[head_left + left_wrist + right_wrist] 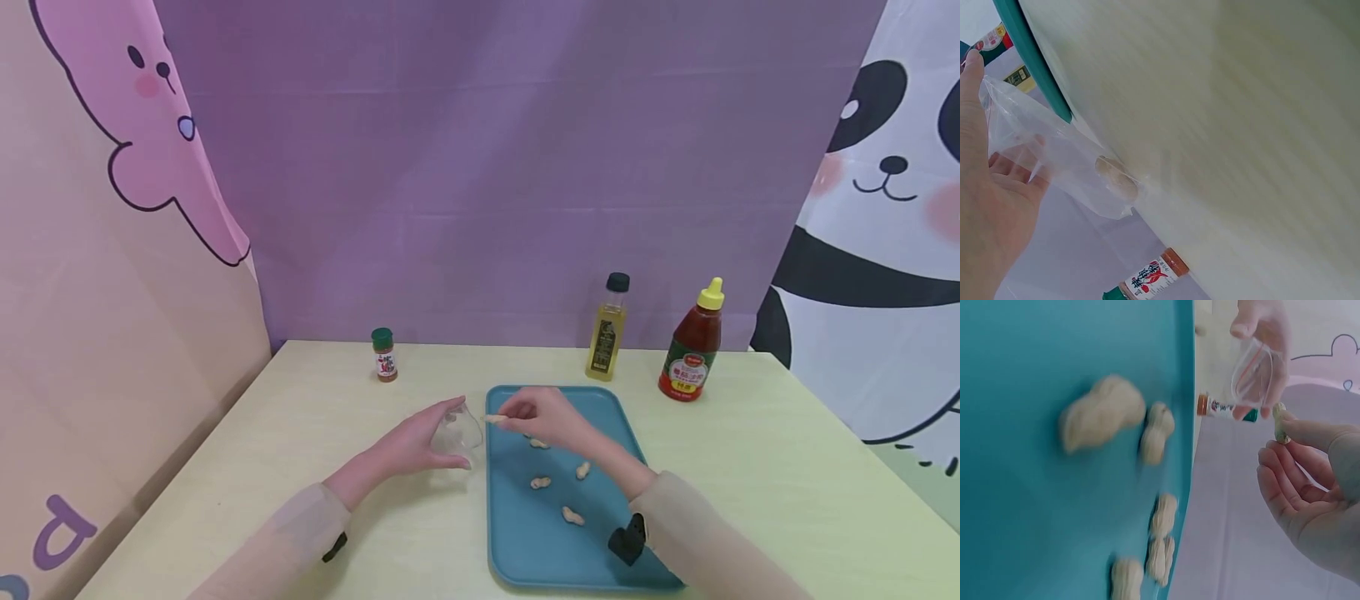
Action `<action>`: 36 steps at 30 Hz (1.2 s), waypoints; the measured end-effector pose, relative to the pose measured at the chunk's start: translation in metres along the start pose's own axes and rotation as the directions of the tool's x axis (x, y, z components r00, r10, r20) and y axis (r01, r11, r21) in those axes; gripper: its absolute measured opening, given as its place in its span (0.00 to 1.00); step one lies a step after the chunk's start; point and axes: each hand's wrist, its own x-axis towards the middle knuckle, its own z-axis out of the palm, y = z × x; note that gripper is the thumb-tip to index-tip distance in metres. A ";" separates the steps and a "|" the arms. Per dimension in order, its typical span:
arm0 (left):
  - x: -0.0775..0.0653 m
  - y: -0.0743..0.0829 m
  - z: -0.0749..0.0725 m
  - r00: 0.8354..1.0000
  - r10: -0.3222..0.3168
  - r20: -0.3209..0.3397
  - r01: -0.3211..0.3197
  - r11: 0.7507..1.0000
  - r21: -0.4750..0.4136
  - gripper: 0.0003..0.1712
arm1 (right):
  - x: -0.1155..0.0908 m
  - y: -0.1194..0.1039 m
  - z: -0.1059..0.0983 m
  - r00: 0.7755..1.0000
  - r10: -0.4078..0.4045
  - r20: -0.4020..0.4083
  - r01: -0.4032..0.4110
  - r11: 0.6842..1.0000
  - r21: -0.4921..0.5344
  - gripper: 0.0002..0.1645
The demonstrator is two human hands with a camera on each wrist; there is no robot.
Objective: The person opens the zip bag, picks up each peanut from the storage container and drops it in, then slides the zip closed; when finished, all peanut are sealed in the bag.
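Observation:
A clear plastic bag [457,433] is held by my left hand [408,443], thumb and fingers spread at its mouth, left of the tray. Inside it, low down, lies a peanut in its shell [1116,178], seen in the left wrist view. Between thumb and fingertips my right hand [553,417] pinches another peanut [1280,424], near the bag's mouth and above the tray's left edge. On the blue tray [525,554] lie several more unshelled peanuts [572,516]; my right hand partly covers those at the far end in the head view.
Behind the bag stands a small green-capped seasoning jar [385,360]. Beyond the tray are an oil bottle [606,337] with a black cap and, farther right, a ketchup bottle [688,354] with a yellow cap. A purple cloth [420,208] hangs at the table's back edge.

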 end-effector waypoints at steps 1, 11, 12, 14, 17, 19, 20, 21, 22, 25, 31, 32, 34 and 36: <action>0.000 0.000 0.000 1.000 0.002 -0.001 -0.002 1.000 0.000 0.54 | 0.001 -0.002 0.002 1.000 -0.007 0.000 0.007 1.000 -0.007 0.11; 0.000 -0.001 0.000 0.999 0.025 -0.027 -0.025 1.000 0.013 0.54 | 0.013 -0.008 0.018 0.999 -0.033 0.019 0.033 0.999 -0.017 0.10; 0.000 -0.001 0.000 0.999 0.025 -0.028 -0.024 1.000 0.009 0.54 | 0.014 -0.008 0.019 0.999 -0.036 0.020 0.036 0.999 -0.019 0.10; 0.000 -0.001 0.000 0.999 0.022 -0.028 -0.022 1.000 0.004 0.53 | 0.014 -0.007 0.021 0.999 -0.044 0.025 0.044 0.999 -0.019 0.09; 0.000 0.000 0.000 0.999 0.016 -0.030 -0.017 1.000 -0.001 0.52 | 0.014 -0.008 0.023 0.998 -0.052 0.035 0.053 0.999 -0.012 0.09; 0.000 0.000 0.000 0.999 0.017 -0.033 -0.017 1.000 0.001 0.52 | 0.013 -0.010 0.023 0.998 -0.052 0.040 0.052 0.999 -0.005 0.10; 0.000 0.000 0.000 0.999 0.018 -0.034 -0.018 1.000 0.002 0.52 | 0.013 -0.010 0.023 0.998 -0.045 0.043 0.045 0.999 -0.003 0.11; 0.000 0.000 0.000 0.999 0.020 -0.036 -0.020 1.000 0.005 0.52 | 0.013 -0.011 0.023 0.998 -0.042 0.044 0.042 0.999 -0.003 0.11; 0.000 0.000 0.000 0.999 0.021 -0.039 -0.021 1.000 0.005 0.52 | 0.013 -0.012 0.023 0.998 -0.033 0.047 0.034 0.999 -0.002 0.12; 0.000 0.001 0.000 0.999 0.026 -0.046 -0.026 1.000 0.005 0.53 | 0.013 -0.014 0.023 0.999 -0.015 0.048 0.016 1.000 -0.001 0.12; 0.000 0.001 -0.001 0.998 0.024 -0.053 -0.025 1.000 -0.003 0.54 | 0.013 -0.016 0.023 0.999 -0.007 0.045 0.007 1.000 0.016 0.12; 0.000 0.001 -0.001 0.998 0.021 -0.052 -0.022 1.000 -0.004 0.54 | 0.013 -0.016 0.023 0.999 -0.016 0.045 0.015 1.000 0.017 0.12; -0.001 0.000 -0.001 0.998 0.018 -0.053 -0.018 1.000 -0.010 0.54 | 0.013 -0.016 0.022 0.999 -0.026 0.042 0.025 0.999 0.020 0.11; -0.001 0.001 -0.001 0.998 0.014 -0.053 -0.015 1.000 -0.011 0.54 | 0.013 -0.015 0.022 0.999 -0.031 0.038 0.030 0.999 0.027 0.10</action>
